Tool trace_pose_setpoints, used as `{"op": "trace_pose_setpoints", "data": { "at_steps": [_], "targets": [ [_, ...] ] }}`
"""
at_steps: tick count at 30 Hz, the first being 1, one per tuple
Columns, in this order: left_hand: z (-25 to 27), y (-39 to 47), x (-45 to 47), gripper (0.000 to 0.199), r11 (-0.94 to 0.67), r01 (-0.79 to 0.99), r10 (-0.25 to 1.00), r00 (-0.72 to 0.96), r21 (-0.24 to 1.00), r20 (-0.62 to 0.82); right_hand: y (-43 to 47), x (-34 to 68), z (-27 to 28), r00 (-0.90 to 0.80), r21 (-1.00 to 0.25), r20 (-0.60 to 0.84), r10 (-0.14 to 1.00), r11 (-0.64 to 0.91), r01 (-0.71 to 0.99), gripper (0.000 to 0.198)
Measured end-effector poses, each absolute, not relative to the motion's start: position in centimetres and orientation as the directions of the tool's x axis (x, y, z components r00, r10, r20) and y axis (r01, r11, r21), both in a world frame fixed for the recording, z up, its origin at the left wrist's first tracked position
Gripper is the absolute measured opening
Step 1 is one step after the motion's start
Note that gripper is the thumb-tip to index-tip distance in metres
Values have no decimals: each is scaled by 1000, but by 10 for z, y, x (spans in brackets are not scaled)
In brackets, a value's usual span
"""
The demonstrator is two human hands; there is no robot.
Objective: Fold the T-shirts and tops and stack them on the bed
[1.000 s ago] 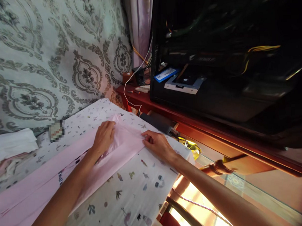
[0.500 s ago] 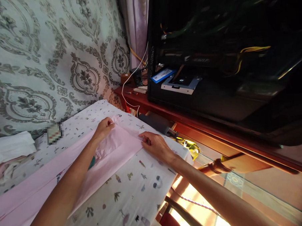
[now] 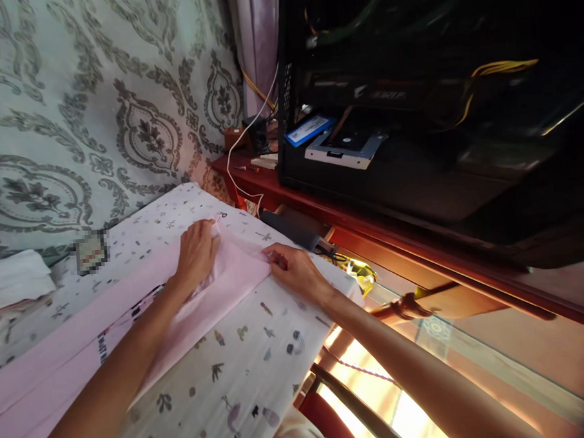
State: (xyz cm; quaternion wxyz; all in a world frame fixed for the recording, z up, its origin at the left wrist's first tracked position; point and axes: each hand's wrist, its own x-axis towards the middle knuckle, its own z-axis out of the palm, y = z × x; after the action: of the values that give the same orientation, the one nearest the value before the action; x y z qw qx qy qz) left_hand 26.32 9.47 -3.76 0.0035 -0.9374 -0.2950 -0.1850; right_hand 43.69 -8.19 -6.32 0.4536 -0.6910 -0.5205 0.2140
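Observation:
A long piece of pink cloth (image 3: 236, 268) with dark printed lettering lies across a white patterned sheet (image 3: 250, 376). It looks like a folded garment, but its kind is not clear. My left hand (image 3: 195, 252) is closed over the cloth's far end, with its fingertips mostly hidden behind the knuckles. My right hand (image 3: 297, 270) pinches the far right corner between thumb and fingers. Between both hands the material rises in a few loose folds. My left forearm covers part of the print.
A red-brown wooden desk (image 3: 409, 243) borders the bed on the right, bearing an open black computer case (image 3: 417, 194). A white cable (image 3: 229, 160) hangs at the desk's corner. Folded white cloth (image 3: 16, 279) lies at far left, near a blurred-out item (image 3: 91, 252). A chair (image 3: 358, 403) stands below right.
My left hand has turned from a raised pinch to lying lower over the cloth, back upward. The teal patch is now hidden and more lettering shows. My right hand keeps its pinch. The view shifted slightly.

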Motion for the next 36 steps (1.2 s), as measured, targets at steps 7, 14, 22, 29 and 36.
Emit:
{"op": "trace_pose_setpoints", "data": {
  "at_steps": [7, 14, 22, 29, 36],
  "targets": [
    [-51, 65, 249, 36, -919, 341, 383, 891, 199, 243, -84, 443, -65, 413, -928, 134, 901, -32, 371, 30],
    [-53, 72, 267, 20, -910, 303, 378, 886, 282, 267, -87, 433, -53, 273, -764, 199, 941, -26, 645, 12],
    [-46, 105, 262, 23, -746, 482, 639, 711, 460, 293, -85, 433, -59, 296, -720, 183, 937, -78, 690, 15],
    [-45, 144, 264, 8, -562, 584, 753, 654, 586, 70, -85, 436, -59, 278, -714, 182, 943, -68, 697, 16],
    [-36, 133, 266, 4, -519, 519, 782, 609, 680, 132, -85, 435, -60, 276, -710, 185, 943, -66, 701, 15]
  ]
}}
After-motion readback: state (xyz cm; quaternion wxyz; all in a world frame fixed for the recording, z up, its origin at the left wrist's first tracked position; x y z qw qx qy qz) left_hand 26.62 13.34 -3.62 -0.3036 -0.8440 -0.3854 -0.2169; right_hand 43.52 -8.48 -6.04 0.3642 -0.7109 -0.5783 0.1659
